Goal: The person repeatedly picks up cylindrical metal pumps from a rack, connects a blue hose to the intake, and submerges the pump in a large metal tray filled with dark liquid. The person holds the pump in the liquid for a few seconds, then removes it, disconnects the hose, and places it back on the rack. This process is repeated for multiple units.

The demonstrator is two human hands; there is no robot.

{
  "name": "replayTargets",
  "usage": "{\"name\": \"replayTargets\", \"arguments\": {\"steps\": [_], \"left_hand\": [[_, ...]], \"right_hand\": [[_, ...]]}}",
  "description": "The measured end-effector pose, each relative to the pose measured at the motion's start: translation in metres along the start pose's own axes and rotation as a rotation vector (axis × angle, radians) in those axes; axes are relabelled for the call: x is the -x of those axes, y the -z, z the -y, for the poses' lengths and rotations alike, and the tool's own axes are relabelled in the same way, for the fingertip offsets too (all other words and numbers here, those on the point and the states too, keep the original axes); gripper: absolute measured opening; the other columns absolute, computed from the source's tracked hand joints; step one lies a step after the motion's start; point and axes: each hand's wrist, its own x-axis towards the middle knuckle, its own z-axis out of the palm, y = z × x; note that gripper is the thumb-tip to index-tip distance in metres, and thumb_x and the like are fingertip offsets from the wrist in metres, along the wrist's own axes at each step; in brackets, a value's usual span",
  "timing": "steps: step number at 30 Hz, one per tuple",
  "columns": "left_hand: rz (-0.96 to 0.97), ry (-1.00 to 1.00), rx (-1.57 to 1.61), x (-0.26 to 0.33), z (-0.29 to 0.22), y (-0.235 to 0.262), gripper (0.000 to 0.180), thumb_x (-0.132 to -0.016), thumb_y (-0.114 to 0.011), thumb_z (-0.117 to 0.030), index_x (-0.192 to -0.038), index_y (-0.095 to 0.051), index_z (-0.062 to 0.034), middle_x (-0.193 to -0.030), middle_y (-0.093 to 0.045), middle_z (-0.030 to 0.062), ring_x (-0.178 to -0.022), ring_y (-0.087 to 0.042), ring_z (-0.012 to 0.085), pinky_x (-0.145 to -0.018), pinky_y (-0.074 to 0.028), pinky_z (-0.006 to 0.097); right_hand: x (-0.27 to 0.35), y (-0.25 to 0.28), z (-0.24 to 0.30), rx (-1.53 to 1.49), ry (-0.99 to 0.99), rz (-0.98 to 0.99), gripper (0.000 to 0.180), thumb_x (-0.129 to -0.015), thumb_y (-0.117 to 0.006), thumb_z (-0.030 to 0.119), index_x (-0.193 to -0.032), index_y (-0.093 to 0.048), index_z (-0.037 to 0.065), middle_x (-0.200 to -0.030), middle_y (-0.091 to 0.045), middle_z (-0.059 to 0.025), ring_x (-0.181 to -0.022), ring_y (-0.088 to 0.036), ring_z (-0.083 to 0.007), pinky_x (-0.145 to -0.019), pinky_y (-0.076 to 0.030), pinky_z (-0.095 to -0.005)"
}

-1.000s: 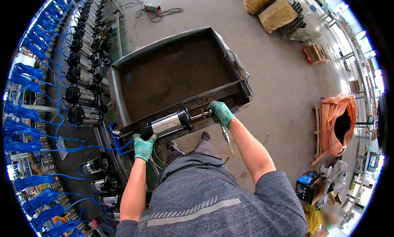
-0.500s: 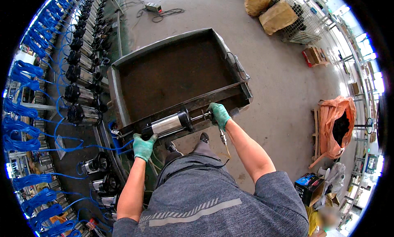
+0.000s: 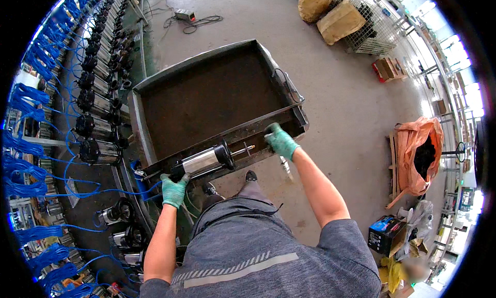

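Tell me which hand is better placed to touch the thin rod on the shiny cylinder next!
Probably the right hand: it is near the thin rod, while the left hand grips the opposite, black end of the shiny cylinder.

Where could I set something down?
The floor between the metal tray and orange sack looks bare, as does the tray's inside. Crowded: the tray's near edge, with silver cylinder, left hand and right hand; and the left side, with black-and-silver units and blue cables.
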Motion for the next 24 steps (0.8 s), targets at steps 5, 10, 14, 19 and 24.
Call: {"name": "replayTargets", "arguments": {"steps": [5, 10, 14, 19, 24], "left_hand": [[-0.004, -0.012, -0.005, 0.003, -0.004, -0.002, 0.067, -0.081, -0.091, -0.027, -0.123, -0.048, 0.0026, -0.113, -0.070, 0.0158, -0.099, -0.067, 0.0258, -0.092, -0.053, 0.037], [0.002, -0.018, 0.009, 0.006, -0.020, 0.000, 0.064, -0.081, -0.090, -0.026, -0.121, -0.050, 0.0031, -0.112, -0.070, 0.0156, -0.099, -0.067, 0.0245, -0.093, -0.053, 0.036], [-0.053, -0.049, -0.040, -0.008, 0.031, -0.008, 0.075, -0.079, -0.089, -0.034, -0.128, -0.051, 0.0076, -0.120, -0.068, 0.0239, -0.110, -0.067, 0.0342, -0.100, -0.051, 0.041], [-0.003, 0.005, -0.112, 0.007, -0.016, 0.005, 0.092, -0.078, -0.088, -0.046, -0.136, -0.044, 0.0098, -0.126, -0.065, 0.0284, -0.118, -0.065, 0.0385, -0.102, -0.051, 0.043], [0.027, 0.026, -0.211, 0.004, 0.004, 0.002, 0.109, -0.079, -0.086, -0.052, -0.146, -0.034, 0.0171, -0.139, -0.056, 0.0336, -0.129, -0.058, 0.0406, -0.109, -0.045, 0.041]], "right_hand": [[-0.024, 0.097, -0.017, 0.748, -0.042, -0.366, 0.032, -0.105, -0.039, 0.024, -0.116, -0.061, 0.002, -0.110, -0.072, -0.0282, -0.104, -0.069, -0.0462, -0.087, -0.054, -0.0553], [-0.057, 0.125, -0.011, 1.088, -0.195, -0.429, 0.032, -0.100, -0.046, 0.019, -0.118, -0.068, 0.004, -0.115, -0.071, -0.0261, -0.108, -0.068, -0.0469, -0.091, -0.057, -0.0527], [-0.081, 0.118, 0.000, 1.072, -0.116, -0.449, 0.034, -0.099, -0.048, 0.022, -0.118, -0.071, 0.006, -0.118, -0.070, -0.0265, -0.109, -0.067, -0.0467, -0.093, -0.056, -0.0544], [-0.048, 0.094, 0.031, 0.972, -0.053, -0.578, 0.035, -0.098, -0.060, 0.031, -0.122, -0.067, 0.006, -0.115, -0.071, -0.0254, -0.111, -0.067, -0.0454, -0.092, -0.054, -0.0545], [-0.019, -0.006, 0.083, 0.551, 0.362, -0.385, 0.033, -0.100, -0.066, 0.030, -0.117, -0.065, 0.003, -0.114, -0.069, -0.0212, -0.102, -0.066, -0.0404, -0.090, -0.053, -0.0463]]}}
